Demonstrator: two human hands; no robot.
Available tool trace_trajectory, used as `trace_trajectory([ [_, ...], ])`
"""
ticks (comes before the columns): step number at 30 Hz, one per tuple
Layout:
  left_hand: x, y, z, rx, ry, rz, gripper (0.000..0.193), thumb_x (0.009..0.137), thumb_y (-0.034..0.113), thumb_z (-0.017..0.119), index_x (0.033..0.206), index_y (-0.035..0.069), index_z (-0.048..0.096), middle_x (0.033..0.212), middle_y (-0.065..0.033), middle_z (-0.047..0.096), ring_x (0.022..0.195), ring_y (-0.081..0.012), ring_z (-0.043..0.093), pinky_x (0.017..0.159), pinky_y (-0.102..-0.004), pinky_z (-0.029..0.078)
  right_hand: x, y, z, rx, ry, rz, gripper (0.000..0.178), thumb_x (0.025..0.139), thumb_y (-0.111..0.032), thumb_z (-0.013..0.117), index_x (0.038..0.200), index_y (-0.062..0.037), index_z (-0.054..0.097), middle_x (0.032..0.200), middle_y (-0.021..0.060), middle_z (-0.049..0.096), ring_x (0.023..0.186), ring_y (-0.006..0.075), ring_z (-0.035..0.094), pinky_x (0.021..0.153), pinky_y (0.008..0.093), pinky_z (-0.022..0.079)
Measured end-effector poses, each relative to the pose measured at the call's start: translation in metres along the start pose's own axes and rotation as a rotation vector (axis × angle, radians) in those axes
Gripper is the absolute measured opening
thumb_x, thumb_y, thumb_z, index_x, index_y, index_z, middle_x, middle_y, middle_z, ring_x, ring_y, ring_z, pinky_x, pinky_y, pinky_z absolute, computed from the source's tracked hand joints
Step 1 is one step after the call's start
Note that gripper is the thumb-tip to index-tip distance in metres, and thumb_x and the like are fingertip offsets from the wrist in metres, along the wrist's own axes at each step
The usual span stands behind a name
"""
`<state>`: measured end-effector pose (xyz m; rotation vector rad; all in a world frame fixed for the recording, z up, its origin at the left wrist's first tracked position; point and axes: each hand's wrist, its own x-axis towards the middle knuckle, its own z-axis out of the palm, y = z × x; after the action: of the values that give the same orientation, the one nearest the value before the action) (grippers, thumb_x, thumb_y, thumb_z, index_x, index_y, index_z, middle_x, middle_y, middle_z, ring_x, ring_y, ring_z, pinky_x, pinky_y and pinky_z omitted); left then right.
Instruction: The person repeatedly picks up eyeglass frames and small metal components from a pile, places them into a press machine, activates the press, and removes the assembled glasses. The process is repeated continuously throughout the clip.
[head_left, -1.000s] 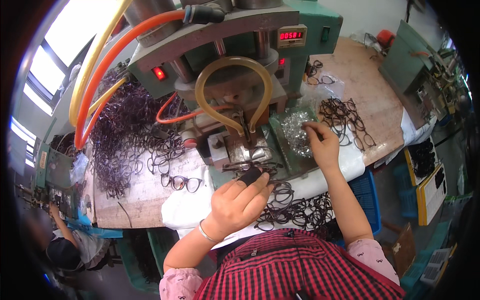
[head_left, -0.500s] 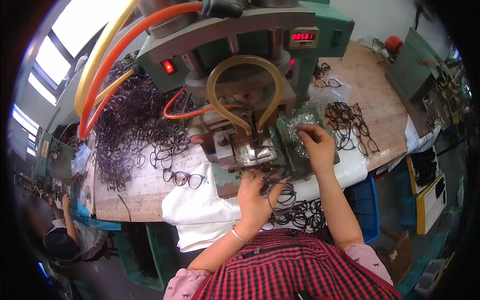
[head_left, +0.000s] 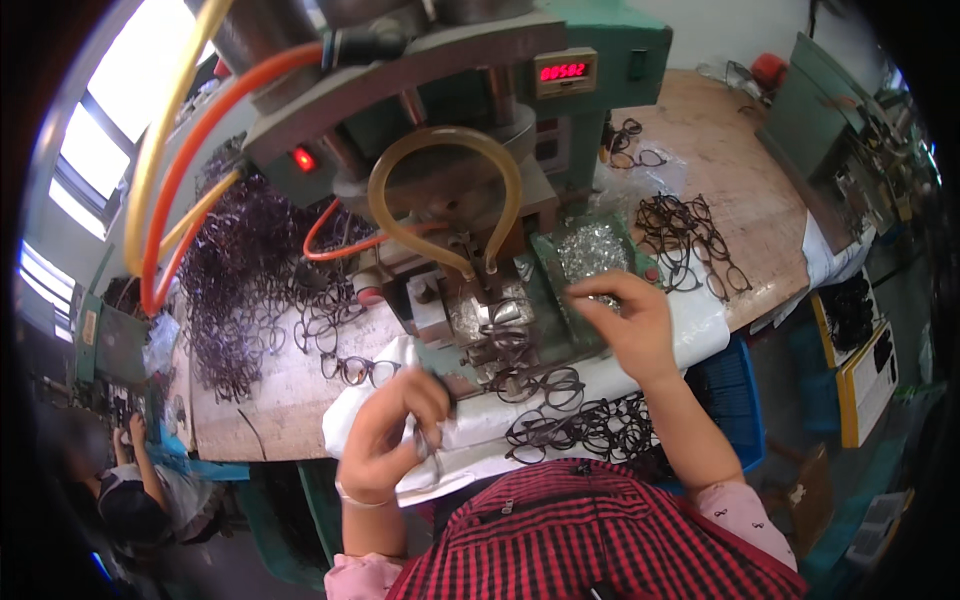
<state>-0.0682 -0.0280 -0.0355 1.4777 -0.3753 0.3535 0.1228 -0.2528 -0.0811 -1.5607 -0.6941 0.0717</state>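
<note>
My left hand is in front of the press at its left, fingers curled and blurred; a thin greyish loop shows under them, its kind unclear. At the right my right hand has thumb and forefinger pinched together beside a green tray of small shiny metal pieces. Whatever the pinch holds is too small to see. Dark eyeglass frames lie at the press's metal fixture, apart from both hands. More eyeglass frames are heaped on the white cloth before me.
The green press with orange hose and yellow loop tube towers ahead. Tangled frames cover the table's left; another pile lies right. A blue crate stands below right. Another person works far left.
My left hand has left the eyeglass frames at the press and swung left toward me. My right hand has dropped slightly, still pinched. The whole view has shifted a little.
</note>
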Motion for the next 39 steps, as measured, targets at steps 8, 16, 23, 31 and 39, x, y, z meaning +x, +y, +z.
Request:
trace_trajectory([
  [8,0.032,-0.018,0.062,0.801,0.406,-0.092,0.036,0.073,0.006,0.085,0.105,0.004,0.068,0.066,0.0004,0.051,0.059,-0.0095,0.048,0.055,-0.0252,0.037,0.040,-0.017,0.057,0.178,-0.036,0.132,0.041,0.080,-0.001,0.068,0.120,0.0000,0.059,0.092,0.0062,0.071,0.084,0.0120,0.067,0.080,0.0277,0.052],
  [16,0.040,-0.050,0.067,0.798,0.300,-0.039,0.016,0.076,0.011,0.081,0.085,0.004,0.069,0.082,-0.0066,0.060,0.071,-0.0172,0.060,0.063,-0.0301,0.047,0.043,-0.026,0.067,0.329,-0.126,0.247,0.062,0.074,0.007,0.072,0.131,0.0048,0.047,0.087,0.0035,0.064,0.088,0.0097,0.061,0.081,0.0238,0.050],
  [23,0.035,0.034,0.022,-0.022,0.520,0.231,0.016,0.085,0.012,0.067,0.088,-0.003,0.062,0.096,-0.0153,0.058,0.060,-0.0182,0.059,0.060,-0.0252,0.050,0.034,-0.019,0.075,0.383,-0.014,0.185,0.061,0.075,-0.001,0.075,0.131,0.0020,0.051,0.085,0.0063,0.068,0.086,0.0109,0.064,0.079,0.0253,0.050],
  [31,0.070,0.012,-0.020,0.364,0.522,0.229,0.011,0.093,0.000,0.053,0.098,-0.005,0.062,0.100,-0.0114,0.058,0.086,-0.0182,0.058,0.072,-0.0336,0.056,0.027,-0.021,0.082,0.514,-0.013,0.212,0.062,0.078,0.001,0.073,0.132,0.0082,0.045,0.086,0.0062,0.068,0.090,0.0114,0.062,0.086,0.0247,0.047],
  [39,0.056,0.025,0.012,0.352,0.636,0.211,0.007,0.093,0.002,0.056,0.097,-0.003,0.058,0.096,-0.0132,0.055,0.075,-0.0160,0.058,0.066,-0.0282,0.051,0.002,-0.052,0.056,0.234,-0.042,0.054,0.051,0.087,-0.005,0.067,0.134,0.0019,0.049,0.108,0.0105,0.070,0.100,0.0127,0.063,0.095,0.0279,0.046],
])
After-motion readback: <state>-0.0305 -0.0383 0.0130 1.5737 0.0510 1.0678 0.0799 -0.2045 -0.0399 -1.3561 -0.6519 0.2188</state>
